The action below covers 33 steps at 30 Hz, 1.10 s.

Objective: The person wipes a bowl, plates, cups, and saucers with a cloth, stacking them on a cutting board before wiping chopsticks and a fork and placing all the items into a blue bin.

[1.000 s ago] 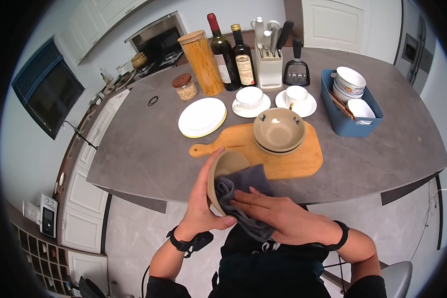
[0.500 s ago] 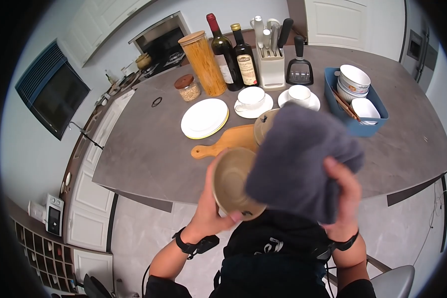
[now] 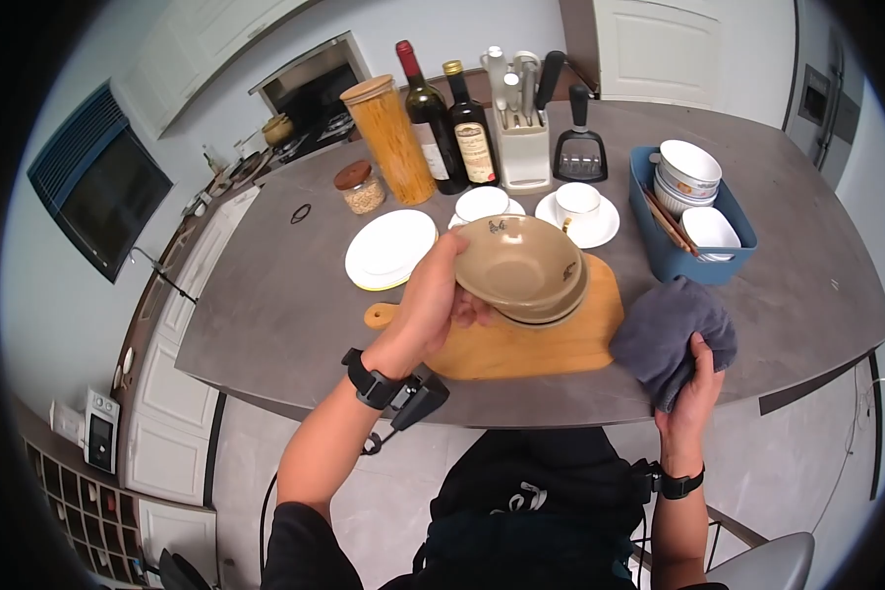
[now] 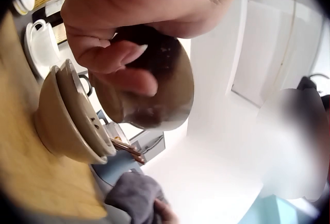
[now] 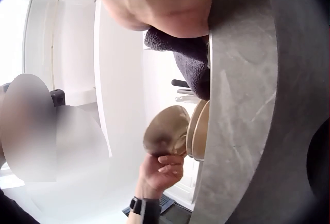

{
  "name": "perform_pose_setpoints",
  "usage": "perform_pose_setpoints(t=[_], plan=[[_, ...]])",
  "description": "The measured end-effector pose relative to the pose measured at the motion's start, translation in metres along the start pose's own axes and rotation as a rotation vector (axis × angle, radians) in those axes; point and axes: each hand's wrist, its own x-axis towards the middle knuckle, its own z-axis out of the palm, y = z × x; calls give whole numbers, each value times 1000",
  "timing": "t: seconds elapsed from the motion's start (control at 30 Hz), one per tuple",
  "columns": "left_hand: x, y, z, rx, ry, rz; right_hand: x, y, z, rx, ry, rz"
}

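**Tan bowl held over the stack, grey cloth bunched on the surface**

Head view first: the left hand point(image 3: 433, 305) grips a round, matte tan bowl point(image 3: 516, 261) by its near rim, thumb on the rim and fingers curled underneath; the bowl hangs tilted just above the stacked bowls point(image 3: 551, 307) of the same glaze, which sit on the wooden board point(image 3: 521, 349), a smooth paddle shape with a handle; the right hand point(image 3: 693, 388) clutches a soft, crumpled grey cloth point(image 3: 674, 334) that rests on the dark stone-look surface point(image 3: 265, 305) near the edge, to the right of the board; behind the board sit a flat white plate point(image 3: 391, 248), two white cups on saucers point(image 3: 578, 208), a blue rectangular bin point(image 3: 683, 251) packed with white bowls, tall glass bottles point(image 3: 431, 113), a knife block point(image 3: 523, 147) and a cylinder jar of pasta point(image 3: 385, 138).

Left wrist view: the fingers point(image 4: 108, 56) curl under the bowl point(image 4: 160, 90), its underside dark and glossy here; the stack point(image 4: 69, 118) stands just beside it on the grainy wood; the cloth point(image 4: 136, 198) shows below.

Right wrist view: the hand point(image 5: 154, 2) closes round the fuzzy cloth point(image 5: 188, 59) against the speckled grey surface point(image 5: 247, 121); beyond, the other hand point(image 5: 162, 172) holds the bowl point(image 5: 165, 131) right by the stack point(image 5: 198, 128).
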Motion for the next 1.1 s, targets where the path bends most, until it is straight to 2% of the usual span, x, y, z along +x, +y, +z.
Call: perform_pose_setpoints(t=[0.03, 0.1, 0.2, 0.33, 0.63, 0.73, 0.93, 1.0, 1.1], plan=[[3, 1, 4, 4, -8, -5, -1, 0, 0, -13, -24, -14], [8, 5, 11, 183, -2, 89, -2, 1, 4, -12, -7, -23], [15, 3, 15, 309, -40, 121, -2, -2, 9, -30, -27, 60], [20, -2, 11, 322, -117, 130, -1, -1, 6, -46, -41, 77], [20, -17, 3, 316, -57, 149, -3, -1, 6, -105, -35, 91], [17, -19, 2, 517, 29, 281, -4, 1, 7, -115, -51, 83], [22, -25, 5, 575, -3, 260, -2, 6, 2, -139, -58, 68], [24, -27, 1, 589, -18, 300, -1, 8, 0, -159, -37, 53], [20, -21, 0, 585, 32, 279, -2, 6, 3, -119, -2, 71]])
